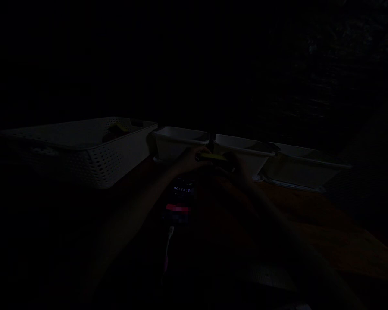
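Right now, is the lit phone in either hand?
No, the phone lies on the table while the left hand and right hand hold a yellowish item.

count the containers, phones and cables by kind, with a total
perforated basket: 1
solid-walled tubs: 3
phone: 1
cable: 1
total: 6

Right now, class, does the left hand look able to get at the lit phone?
Probably yes: the lit phone lies on the near side of the left hand, apparently uncovered, though that hand seems busy with a yellow object.
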A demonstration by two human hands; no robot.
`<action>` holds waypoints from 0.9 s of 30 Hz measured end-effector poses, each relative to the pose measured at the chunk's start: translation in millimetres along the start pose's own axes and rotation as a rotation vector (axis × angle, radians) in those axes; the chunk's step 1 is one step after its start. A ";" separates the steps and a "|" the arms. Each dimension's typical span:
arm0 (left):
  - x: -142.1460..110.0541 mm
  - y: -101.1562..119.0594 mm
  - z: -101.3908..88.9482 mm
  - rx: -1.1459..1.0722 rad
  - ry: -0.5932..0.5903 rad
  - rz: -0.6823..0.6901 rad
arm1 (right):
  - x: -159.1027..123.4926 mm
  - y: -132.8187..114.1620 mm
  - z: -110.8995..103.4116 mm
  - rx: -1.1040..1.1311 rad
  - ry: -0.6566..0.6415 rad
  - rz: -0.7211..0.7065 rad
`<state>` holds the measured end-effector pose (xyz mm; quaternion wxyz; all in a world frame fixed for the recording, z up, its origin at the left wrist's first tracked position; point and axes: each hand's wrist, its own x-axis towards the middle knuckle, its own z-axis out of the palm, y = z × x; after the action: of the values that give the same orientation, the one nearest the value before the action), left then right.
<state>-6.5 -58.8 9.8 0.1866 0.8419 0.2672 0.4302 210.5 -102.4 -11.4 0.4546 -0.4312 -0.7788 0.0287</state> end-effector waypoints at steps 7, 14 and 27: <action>0.0 -2.4 1.2 -0.069 -0.009 -0.011 | 1.9 -0.6 3.3 0.195 0.045 0.045; -2.3 0.4 2.6 -0.128 -0.054 -0.004 | 1.8 -3.0 3.6 0.187 0.038 0.040; -2.1 -2.9 2.0 -0.082 -0.084 0.005 | 1.3 -0.8 4.2 0.138 -0.071 0.115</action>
<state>-6.8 -58.0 5.7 0.2309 0.8514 0.2391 0.4057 206.7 -100.5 -12.7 0.4528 -0.4417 -0.7646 0.1238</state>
